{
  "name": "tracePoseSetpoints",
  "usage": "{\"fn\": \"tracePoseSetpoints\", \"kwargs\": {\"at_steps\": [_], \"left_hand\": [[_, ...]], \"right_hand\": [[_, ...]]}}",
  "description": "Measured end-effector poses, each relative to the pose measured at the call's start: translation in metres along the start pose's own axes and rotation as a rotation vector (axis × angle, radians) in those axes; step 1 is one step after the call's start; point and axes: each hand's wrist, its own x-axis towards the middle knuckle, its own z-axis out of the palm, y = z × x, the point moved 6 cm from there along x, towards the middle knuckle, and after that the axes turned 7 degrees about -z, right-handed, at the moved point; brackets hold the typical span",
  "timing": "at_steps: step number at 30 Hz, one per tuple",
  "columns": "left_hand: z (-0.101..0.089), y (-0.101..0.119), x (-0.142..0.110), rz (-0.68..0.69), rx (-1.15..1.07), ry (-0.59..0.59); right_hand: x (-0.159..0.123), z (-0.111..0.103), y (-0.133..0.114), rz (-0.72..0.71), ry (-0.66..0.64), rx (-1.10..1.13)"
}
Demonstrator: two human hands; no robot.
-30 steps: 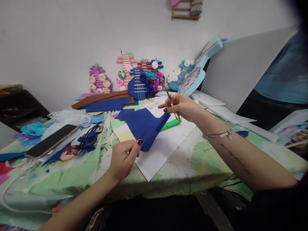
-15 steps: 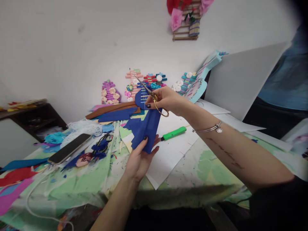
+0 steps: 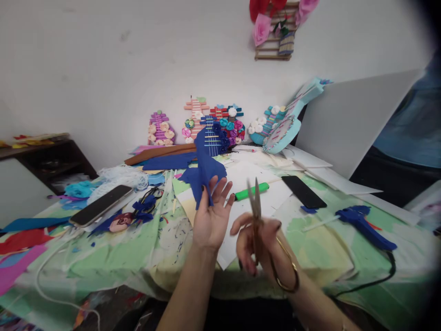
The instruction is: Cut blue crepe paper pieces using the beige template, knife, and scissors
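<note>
A limp dark blue sheet (image 3: 206, 170), perhaps felt or foam, is pinched at its lower edge by the thumb of my left hand (image 3: 211, 225), palm up with the other fingers spread. It stands up in front of another blue piece on the table. To the right, nearer my body, my right hand (image 3: 263, 243) carries scissors (image 3: 256, 204) with gold handles, one loop hanging around the thumb side. Their blades point up and slightly apart, away from the sheet. Beneath both hands lies white paper (image 3: 272, 207), with a green-handled cutter (image 3: 253, 191) on it.
A blue glue gun (image 3: 365, 225) and a black phone (image 3: 303, 191) lie on the right. Another phone (image 3: 101, 205) and white yarn (image 3: 119, 181) are at left. Small decorated guitars (image 3: 160, 128) lean along the wall, beside a larger light blue one (image 3: 287, 133).
My right hand has drawn back down and right with the scissors, away from the blue sheet. My left hand has turned more palm up and its fingers have spread.
</note>
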Motion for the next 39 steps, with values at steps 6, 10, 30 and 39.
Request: {"fn": "tracePoseSetpoints", "kwargs": {"at_steps": [6,10,30,39], "left_hand": [[0.003,-0.007,-0.019,0.011,-0.074,0.157],[0.001,-0.009,-0.023,0.006,-0.088,0.232],[-0.017,-0.017,-0.016,-0.04,-0.022,0.299],[-0.019,-0.011,-0.017,0.082,0.086,0.281]], "right_hand": [[-0.038,0.026,0.049,0.188,-0.122,-0.037],[-0.043,0.023,0.063,0.188,-0.121,-0.1],[-0.042,0.013,0.074,0.343,-0.103,0.002],[-0.036,0.013,0.07,0.314,-0.109,0.022]]}}
